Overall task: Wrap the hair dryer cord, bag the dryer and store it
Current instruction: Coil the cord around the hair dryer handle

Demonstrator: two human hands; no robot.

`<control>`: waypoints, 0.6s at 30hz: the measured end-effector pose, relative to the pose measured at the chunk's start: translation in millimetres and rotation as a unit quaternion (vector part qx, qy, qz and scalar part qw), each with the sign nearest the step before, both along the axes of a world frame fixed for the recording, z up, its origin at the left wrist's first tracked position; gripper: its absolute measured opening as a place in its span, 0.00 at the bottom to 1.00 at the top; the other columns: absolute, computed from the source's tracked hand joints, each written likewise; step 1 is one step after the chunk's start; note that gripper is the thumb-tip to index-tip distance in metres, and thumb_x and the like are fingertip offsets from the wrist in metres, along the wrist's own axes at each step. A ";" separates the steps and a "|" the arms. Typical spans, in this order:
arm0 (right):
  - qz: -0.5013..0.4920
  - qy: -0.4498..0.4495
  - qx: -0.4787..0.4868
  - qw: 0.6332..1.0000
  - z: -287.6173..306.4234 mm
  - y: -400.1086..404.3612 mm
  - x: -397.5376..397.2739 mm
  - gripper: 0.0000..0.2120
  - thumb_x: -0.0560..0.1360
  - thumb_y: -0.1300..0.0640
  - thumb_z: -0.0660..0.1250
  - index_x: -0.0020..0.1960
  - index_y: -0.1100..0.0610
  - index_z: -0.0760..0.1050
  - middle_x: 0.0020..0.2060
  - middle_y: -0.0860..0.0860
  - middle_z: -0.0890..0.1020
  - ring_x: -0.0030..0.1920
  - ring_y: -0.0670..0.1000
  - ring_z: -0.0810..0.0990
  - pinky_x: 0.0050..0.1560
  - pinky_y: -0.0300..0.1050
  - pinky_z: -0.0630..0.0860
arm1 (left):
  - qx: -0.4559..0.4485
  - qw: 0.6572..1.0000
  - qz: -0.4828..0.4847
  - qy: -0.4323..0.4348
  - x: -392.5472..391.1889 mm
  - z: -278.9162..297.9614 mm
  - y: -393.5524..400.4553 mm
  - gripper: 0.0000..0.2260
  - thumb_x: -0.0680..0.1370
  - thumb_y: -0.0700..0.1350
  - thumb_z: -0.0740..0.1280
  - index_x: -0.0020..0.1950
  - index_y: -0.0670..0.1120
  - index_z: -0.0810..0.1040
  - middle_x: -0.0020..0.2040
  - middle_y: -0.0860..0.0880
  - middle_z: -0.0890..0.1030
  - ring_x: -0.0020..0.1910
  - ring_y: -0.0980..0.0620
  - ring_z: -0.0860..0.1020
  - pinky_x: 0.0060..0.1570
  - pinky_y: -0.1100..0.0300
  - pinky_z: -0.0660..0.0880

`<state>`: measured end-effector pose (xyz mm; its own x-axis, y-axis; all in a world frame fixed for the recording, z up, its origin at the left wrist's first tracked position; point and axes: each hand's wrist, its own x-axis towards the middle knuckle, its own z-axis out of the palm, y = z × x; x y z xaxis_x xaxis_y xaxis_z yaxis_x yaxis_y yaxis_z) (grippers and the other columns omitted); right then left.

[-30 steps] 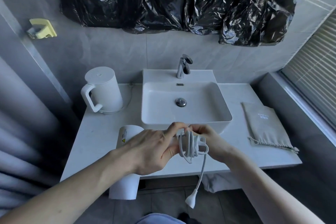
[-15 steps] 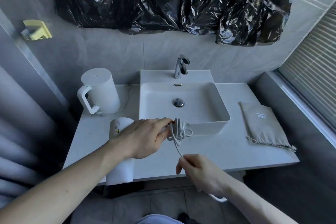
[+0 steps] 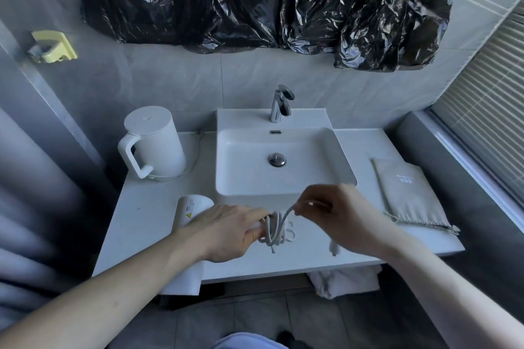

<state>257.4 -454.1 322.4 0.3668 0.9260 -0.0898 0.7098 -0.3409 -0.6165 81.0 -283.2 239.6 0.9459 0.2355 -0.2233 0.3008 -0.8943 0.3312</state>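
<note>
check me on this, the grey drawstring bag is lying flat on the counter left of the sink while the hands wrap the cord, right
Not quite: the head view shows the grey drawstring bag lying flat on the counter right of the sink, not left. The white kettle stands on the left. The hands are indeed wrapping the cord.

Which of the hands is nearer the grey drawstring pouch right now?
Right. The right hand is over the counter front just left of the grey drawstring pouch, pinching the cord. The left hand is farther left, holding the dryer.
</note>
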 end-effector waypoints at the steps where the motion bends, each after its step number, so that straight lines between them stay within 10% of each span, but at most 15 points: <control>1: -0.001 0.014 0.013 1.000 -0.9 4.1 4.8 0.09 0.81 0.50 0.70 0.44 0.50 0.84 0.26 0.50 0.80 0.20 0.48 0.78 0.25 0.44 0.74 | -0.008 1.000 -0.004 -0.009 -1.8 0.0 -2.3 0.07 0.86 0.55 0.57 0.62 0.58 0.71 0.58 0.56 0.82 0.56 0.45 0.80 0.46 0.52 0.69; 10: -0.055 0.174 0.058 0.982 -63.0 34.7 27.6 0.16 0.81 0.50 0.73 0.44 0.64 0.81 0.24 0.42 0.64 0.22 0.43 0.60 0.20 0.38 0.63 | -0.033 0.995 -0.025 -0.090 -9.1 20.1 -21.6 0.10 0.85 0.57 0.59 0.63 0.55 0.72 0.57 0.54 0.82 0.53 0.44 0.80 0.42 0.53 0.67; 18: -0.090 0.353 0.045 0.930 -100.0 28.1 8.1 0.12 0.73 0.48 0.74 0.36 0.53 0.78 0.31 0.55 0.72 0.32 0.51 0.67 0.30 0.40 0.64 | -0.064 0.993 0.002 -0.102 -14.7 21.9 -17.2 0.19 0.85 0.55 0.60 0.74 0.60 0.57 0.49 0.57 0.79 0.46 0.42 0.80 0.48 0.49 0.76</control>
